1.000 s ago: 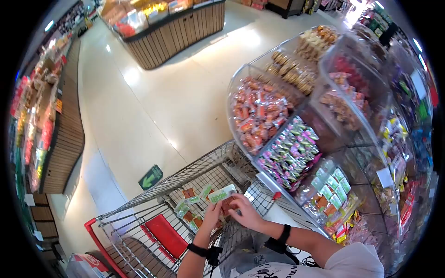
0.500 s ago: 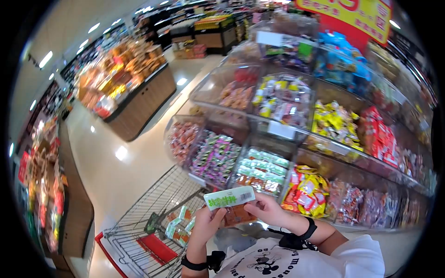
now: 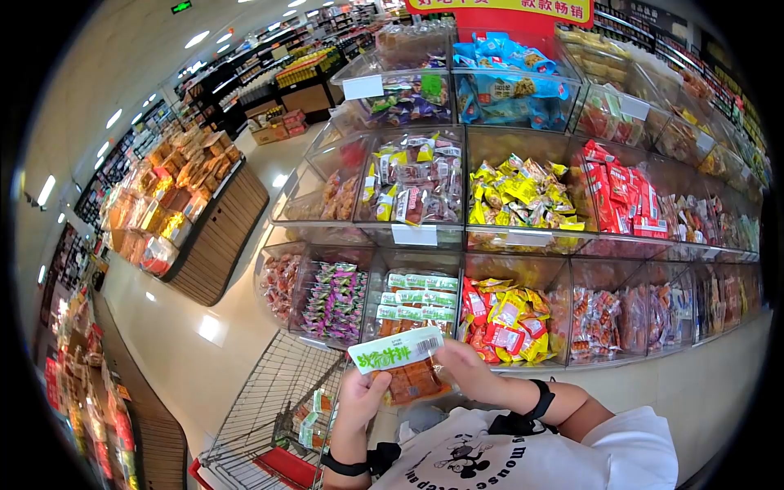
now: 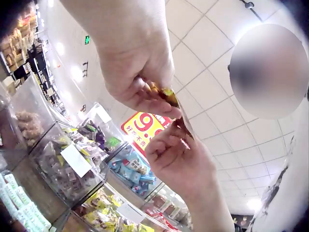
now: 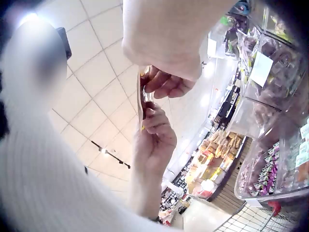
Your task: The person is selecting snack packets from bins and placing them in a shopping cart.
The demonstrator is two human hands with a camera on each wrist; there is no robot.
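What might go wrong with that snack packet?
The packet might slip, since the left hand and right hand seem to hold it just by its sides. If dropped, it could miss the cart, which seems off to the left, and hit the floor. Squeezing hard might also crease it.

1. In my head view, at lower centre, I see a packet (image 3: pixel 403 367) with a white label, bright green characters and brown contents.
2. At bottom centre I make out a white shirt (image 3: pixel 539 457) printed with black lettering and a black cartoon figure.
3. At lower left I get a grey wire cart (image 3: pixel 260 390) with a red panel (image 3: pixel 287 467).
4. Right of centre I pick out yellow packets (image 3: pixel 523 198) and plain-bright red packets (image 3: pixel 618 194).
5. At top centre I find blue packets (image 3: pixel 508 75).
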